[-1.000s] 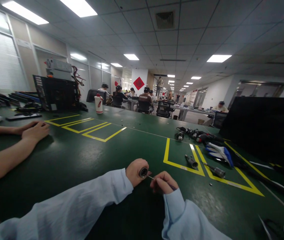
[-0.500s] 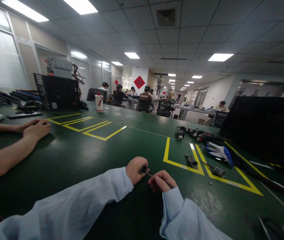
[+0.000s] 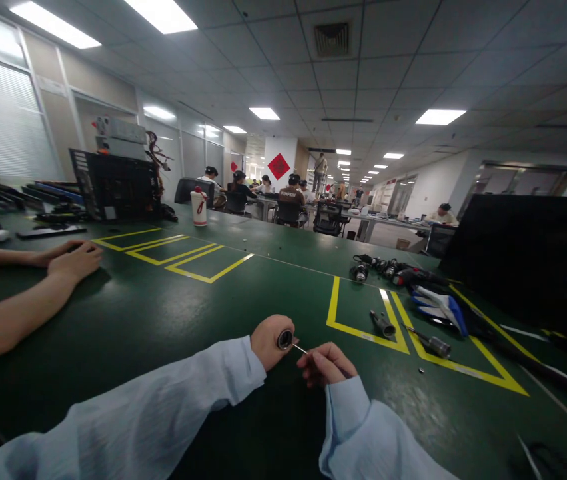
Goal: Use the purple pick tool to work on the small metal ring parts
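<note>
I've got the left hand [image 3: 267, 343] curled around a dark metal part [image 3: 284, 339] above the bench [image 3: 178, 320], its round, hollow end and paler rim facing my camera. The right hand [image 3: 327, 365] pinches a thin silvery rod [image 3: 300, 349]; whether it touches the rim, I can't tell.

Wearer's bare hands in pale blue sleeves: there were two, a left hand [image 3: 270, 341] and a right hand [image 3: 329, 366].
Round dark metal cylinder with a hollow mouth [image 3: 284, 339]: there was one.
Thin silvery metal rod [image 3: 300, 349]: there was one.
Dark grey metal pieces with narrow shafts [image 3: 382, 325]: two lay loose (the hand-held cylinder was counted apart).
Yellow U-shaped tape outlines [image 3: 208, 280]: five were plain, three leftward and two rightward.
White cup with a red strap [image 3: 199, 209]: one stood.
Neighbouring person's bare hands [image 3: 74, 261]: there were two.
</note>
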The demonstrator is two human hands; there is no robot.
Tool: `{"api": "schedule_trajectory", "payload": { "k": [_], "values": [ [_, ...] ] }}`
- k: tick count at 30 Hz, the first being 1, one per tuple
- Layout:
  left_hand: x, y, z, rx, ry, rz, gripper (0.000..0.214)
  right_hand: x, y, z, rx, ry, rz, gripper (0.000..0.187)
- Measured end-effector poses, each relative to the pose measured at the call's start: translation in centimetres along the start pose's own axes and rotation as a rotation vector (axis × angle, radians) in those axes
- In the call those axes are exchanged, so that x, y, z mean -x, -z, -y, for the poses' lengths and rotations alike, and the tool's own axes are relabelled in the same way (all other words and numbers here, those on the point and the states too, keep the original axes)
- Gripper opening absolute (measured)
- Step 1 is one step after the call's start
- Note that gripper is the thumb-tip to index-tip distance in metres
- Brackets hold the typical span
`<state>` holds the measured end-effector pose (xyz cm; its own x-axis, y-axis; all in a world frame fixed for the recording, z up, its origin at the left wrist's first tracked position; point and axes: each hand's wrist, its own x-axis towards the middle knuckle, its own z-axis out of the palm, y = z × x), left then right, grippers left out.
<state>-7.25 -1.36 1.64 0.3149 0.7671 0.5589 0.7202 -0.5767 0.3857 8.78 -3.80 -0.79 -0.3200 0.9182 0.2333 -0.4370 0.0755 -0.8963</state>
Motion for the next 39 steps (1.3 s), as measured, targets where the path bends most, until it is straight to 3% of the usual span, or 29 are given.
{"api": "schedule_trajectory", "payload": {
  "k": [4,9,13,20,24,35,39],
  "values": [
    [0.0,0.2,-0.2,-0.022,-0.071,-0.006,0.018,0.0,0.0,0.0,-0.017,-0.033,0.021,0.026],
    [0.2,0.1,-0.4,0.051,-0.019,-0.032,0.022,-0.6,0.0,-0.1,-0.184,-0.100,0.081,0.025],
    [0.2,-0.2,-0.2,0.145,0.019,0.013,0.020,-0.6,-0.1,0.0,-0.253,-0.105,0.080,0.025],
    [0.0,-0.2,0.2,-0.003,0.008,0.070,0.016,-0.2,0.1,0.0,-0.097,-0.053,-0.007,0.024],
    [0.1,-0.2,0.1,-0.064,-0.046,0.053,0.016,-0.5,0.4,-0.3,-0.110,-0.116,0.015,0.024],
    [-0.1,-0.3,-0.1,0.232,0.041,0.094,0.017,-1.0,0.4,0.0,-0.241,-0.140,0.091,0.024],
    [-0.1,-0.2,-0.2,0.171,0.060,0.086,0.018,-0.4,0.1,0.3,-0.144,-0.066,0.036,0.026]
  ]
}}
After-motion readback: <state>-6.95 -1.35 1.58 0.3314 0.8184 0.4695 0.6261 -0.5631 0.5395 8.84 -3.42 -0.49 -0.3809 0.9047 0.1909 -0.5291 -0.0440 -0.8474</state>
